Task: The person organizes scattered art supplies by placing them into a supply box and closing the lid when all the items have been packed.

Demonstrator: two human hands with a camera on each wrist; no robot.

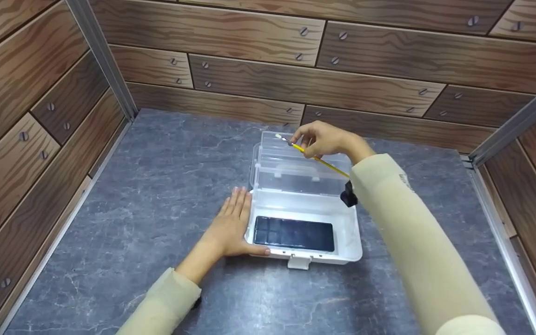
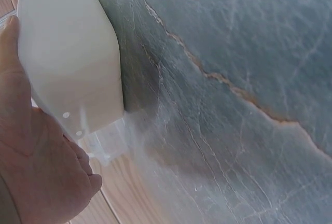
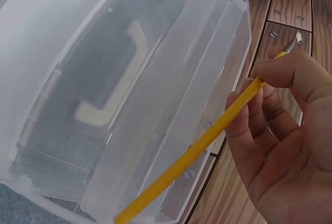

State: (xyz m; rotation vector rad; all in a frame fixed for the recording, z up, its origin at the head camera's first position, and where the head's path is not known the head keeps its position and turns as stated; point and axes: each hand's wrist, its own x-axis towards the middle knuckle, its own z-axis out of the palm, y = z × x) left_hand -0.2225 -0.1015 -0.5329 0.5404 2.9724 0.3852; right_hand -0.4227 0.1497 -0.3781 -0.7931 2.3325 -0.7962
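A translucent white plastic box [image 1: 349,242] stands open on the grey marble tabletop [image 1: 156,195], its clear lid [image 1: 295,167] tipped back. A dark flat tray [image 1: 294,233] lies inside the box. My left hand [image 1: 230,228] lies flat with straight fingers against the box's left side; the left wrist view shows its palm [image 2: 31,162] pressed to the white wall [image 2: 67,53]. My right hand [image 1: 323,139] pinches a thin yellow paintbrush [image 1: 316,158] over the lid, bristle tip [image 1: 278,136] pointing left. In the right wrist view the yellow handle [image 3: 207,141] crosses the clear lid [image 3: 129,89].
Wood-patterned walls [image 1: 295,56] with metal corner posts [image 1: 102,56] close in the tabletop at the back, left and right. A white latch [image 1: 299,263] juts from the box's front edge. A black wrist strap piece [image 1: 349,195] hangs under my right sleeve.
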